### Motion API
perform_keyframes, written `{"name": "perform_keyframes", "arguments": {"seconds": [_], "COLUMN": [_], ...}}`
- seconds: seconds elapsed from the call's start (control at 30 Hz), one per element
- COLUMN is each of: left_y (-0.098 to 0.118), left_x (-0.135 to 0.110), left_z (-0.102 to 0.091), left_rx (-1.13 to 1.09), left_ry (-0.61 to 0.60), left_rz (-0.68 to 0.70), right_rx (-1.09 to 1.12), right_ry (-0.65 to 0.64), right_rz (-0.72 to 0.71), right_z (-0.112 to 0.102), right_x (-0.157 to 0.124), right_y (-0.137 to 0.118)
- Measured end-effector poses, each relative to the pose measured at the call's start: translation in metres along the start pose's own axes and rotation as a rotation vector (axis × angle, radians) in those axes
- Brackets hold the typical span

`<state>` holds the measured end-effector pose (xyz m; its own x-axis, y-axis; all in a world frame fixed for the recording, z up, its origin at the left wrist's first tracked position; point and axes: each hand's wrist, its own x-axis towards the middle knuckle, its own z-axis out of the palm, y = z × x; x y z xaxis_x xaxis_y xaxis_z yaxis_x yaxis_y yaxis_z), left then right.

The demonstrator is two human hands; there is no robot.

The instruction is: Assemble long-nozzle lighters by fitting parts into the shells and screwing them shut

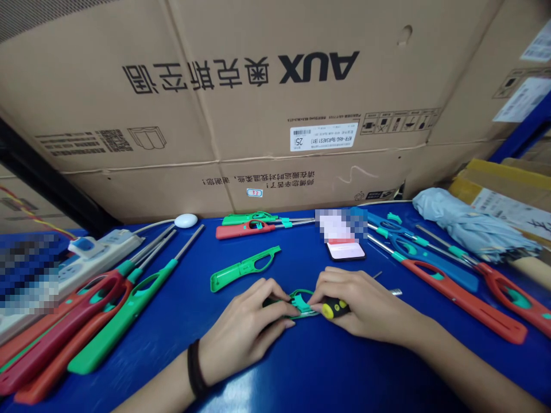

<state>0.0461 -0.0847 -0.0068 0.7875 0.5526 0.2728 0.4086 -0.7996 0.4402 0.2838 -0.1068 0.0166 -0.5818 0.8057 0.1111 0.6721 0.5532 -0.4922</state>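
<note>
Carton (241, 34) inverted, reads "AUX"; left grip (245, 321) pinching green lighter (301, 303), right grip (365, 307) clasping screwdriver (333, 308).

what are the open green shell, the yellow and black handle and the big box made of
Shell: probably moulded plastic, fairly smooth, with a thin rim and hollow inside. Handle: likely plastic, perhaps rubber where black; its yellow end looks smooth. Box: matte brown cardboard, judging by its creases and print.
</note>
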Motion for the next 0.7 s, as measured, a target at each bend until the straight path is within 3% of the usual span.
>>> {"name": "perform_keyframes", "arguments": {"seconds": [0.7], "left_y": [-0.001], "left_x": [-0.002], "left_z": [0.002], "left_rx": [0.016], "left_ry": [0.032], "left_rz": [0.027], "right_rx": [-0.279], "right_ry": [-0.105], "right_rz": [-0.076], "right_z": [0.006], "right_x": [-0.002], "right_y": [-0.012]}}
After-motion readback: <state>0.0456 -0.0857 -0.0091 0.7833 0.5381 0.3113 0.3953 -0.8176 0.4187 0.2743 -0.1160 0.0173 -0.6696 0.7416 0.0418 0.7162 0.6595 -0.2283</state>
